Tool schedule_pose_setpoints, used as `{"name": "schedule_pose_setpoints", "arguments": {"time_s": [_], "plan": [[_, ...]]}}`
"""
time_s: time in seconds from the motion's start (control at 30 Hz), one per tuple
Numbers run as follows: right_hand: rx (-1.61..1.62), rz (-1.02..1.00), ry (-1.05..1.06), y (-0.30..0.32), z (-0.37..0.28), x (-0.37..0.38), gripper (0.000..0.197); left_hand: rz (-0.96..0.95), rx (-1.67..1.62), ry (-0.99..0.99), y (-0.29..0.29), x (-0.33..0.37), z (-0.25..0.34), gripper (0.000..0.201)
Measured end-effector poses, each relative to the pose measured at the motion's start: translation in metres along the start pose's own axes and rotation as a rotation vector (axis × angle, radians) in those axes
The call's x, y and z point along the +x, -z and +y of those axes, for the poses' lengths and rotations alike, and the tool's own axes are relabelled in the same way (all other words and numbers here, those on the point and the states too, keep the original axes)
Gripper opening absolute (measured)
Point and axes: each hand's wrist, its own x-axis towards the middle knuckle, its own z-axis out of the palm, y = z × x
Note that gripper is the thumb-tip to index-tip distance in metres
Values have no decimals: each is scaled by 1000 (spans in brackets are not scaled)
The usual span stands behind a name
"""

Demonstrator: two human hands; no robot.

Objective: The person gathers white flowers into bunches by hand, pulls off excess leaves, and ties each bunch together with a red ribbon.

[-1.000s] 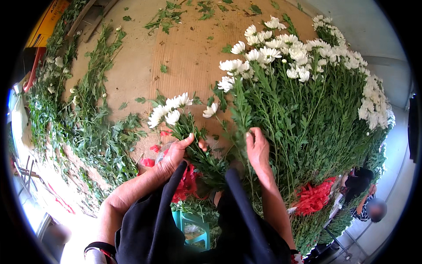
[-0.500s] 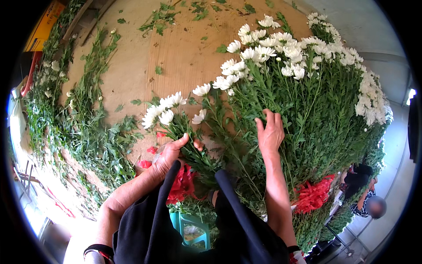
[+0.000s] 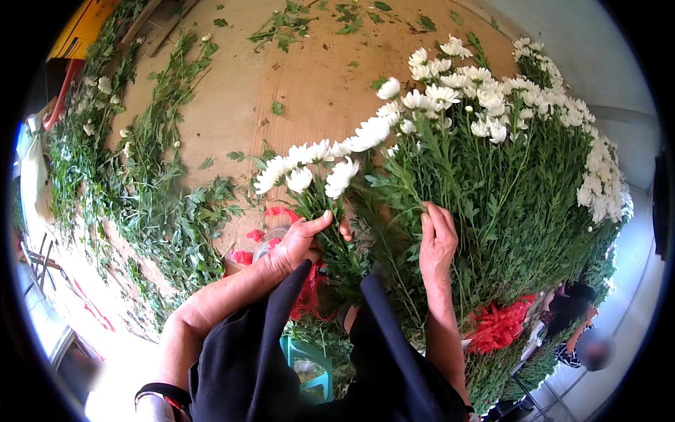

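My left hand [image 3: 299, 243] is closed around the leafy stems of a small bunch of white chrysanthemums [image 3: 299, 180], blooms pointing away from me. To its right, my right hand [image 3: 439, 243] has its thumb and fingers pinched together at a leafy chrysanthemum stem [image 3: 402, 184]. Which bloom tops that stem is hard to tell among the overlapping flowers. Beside and beyond my right hand lies a large pile of white chrysanthemums [image 3: 513, 169] with long green stems. Red plastic strips [image 3: 308, 299] hang below my left hand, partly hidden by my dark clothing.
Cut stems and leaves [image 3: 151, 190] litter the left of the brown board [image 3: 316, 91]. A red bundle of strips [image 3: 500, 325] lies on the stems at right. Below is a turquoise stool [image 3: 316, 369]. A yellow box [image 3: 83, 28] stands far left; another person [image 3: 578, 334] is at lower right.
My right hand has gone from spread fingers over the pile to a pinch on a stem. More blooms now stand near my left hand's bunch. The whole view has shifted slightly.
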Motion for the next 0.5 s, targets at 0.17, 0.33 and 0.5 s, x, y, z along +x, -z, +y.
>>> {"name": "schedule_pose_setpoints", "arguments": {"time_s": [0.17, 0.33, 0.5], "plan": [[52, 12, -29, 1, 11, -18, 22, -10, -9, -20, 1, -3, 1, 49], [79, 15, -46, 6, 5, -25, 22, 10, -24, -7, 2, -2, -1, 48], [-54, -148, 76, 1, -11, -26, 22, 89, -141, 11, 11, -12, 3, 48]]}}
